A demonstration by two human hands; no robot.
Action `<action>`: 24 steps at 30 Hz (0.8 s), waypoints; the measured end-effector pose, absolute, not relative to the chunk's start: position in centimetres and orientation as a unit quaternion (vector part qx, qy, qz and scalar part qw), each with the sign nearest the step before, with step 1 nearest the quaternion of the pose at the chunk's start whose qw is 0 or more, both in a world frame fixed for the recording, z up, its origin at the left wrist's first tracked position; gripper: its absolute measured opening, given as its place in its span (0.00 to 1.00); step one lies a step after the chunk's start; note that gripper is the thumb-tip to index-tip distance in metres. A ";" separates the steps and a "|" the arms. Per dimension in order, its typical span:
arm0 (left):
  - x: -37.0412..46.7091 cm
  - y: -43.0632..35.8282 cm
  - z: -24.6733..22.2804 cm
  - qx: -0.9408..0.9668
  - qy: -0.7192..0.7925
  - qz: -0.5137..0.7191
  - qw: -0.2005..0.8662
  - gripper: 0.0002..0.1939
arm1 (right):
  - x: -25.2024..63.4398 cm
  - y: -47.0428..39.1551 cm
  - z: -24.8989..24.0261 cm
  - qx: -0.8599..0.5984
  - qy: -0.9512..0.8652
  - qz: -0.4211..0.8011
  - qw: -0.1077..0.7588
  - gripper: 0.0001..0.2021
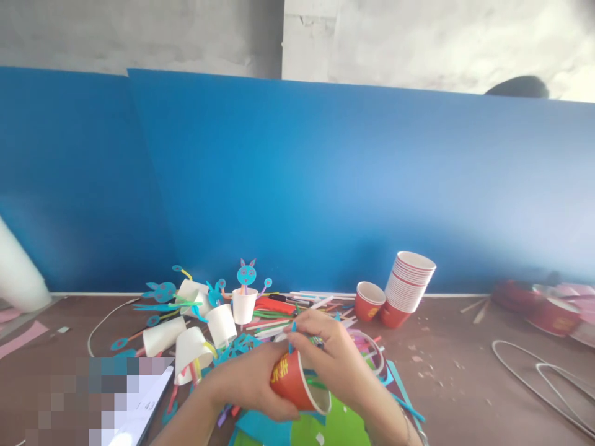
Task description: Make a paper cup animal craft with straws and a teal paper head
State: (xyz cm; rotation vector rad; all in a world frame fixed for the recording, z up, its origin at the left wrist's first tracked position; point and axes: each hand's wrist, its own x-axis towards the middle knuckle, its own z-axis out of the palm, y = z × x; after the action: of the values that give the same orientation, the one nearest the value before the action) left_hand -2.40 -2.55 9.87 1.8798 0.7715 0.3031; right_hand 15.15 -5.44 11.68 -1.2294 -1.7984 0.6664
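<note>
My left hand [253, 379] is wrapped round a red paper cup [289, 383] with yellow lettering, tilted so that its white-rimmed mouth faces right and down. A green straw [304, 381] shows inside the cup. Over the cup's upper side, my right hand [331, 352] has its thumb and fingers closed on a small blue piece [292, 337]; whether it is paper or straw I cannot tell. Below the hands lie blue paper [264, 427] and a green sheet [344, 427].
Behind my hands are loose coloured straws [272, 325]. White cups with blue paper faces, such as an upright cup [244, 308], stand or lie to the left. A cup stack [409, 282] leans beside a red cup [370, 302]. A phone [144, 409] lies front left, a cable [525, 378] right.
</note>
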 end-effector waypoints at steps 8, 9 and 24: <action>-3.2 -1.9 8.9 0.789 0.408 0.177 0.424 0.33 | 19.2 -6.3 12.5 -0.588 -0.751 0.161 0.254 0.06; -3.2 -1.9 8.9 0.789 0.404 0.181 0.426 0.33 | 19.4 -6.2 12.5 -0.579 -0.760 0.161 0.246 0.08; -2.7 -0.4 7.4 0.656 0.354 0.271 0.609 0.24 | 19.4 -5.8 12.6 -0.449 -0.670 0.508 0.301 0.07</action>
State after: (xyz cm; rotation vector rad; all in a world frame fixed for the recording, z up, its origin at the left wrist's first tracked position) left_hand -2.66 -0.45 7.43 1.5154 0.8174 0.6255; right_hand 19.38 -5.80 12.58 -1.1914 -1.7780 1.3481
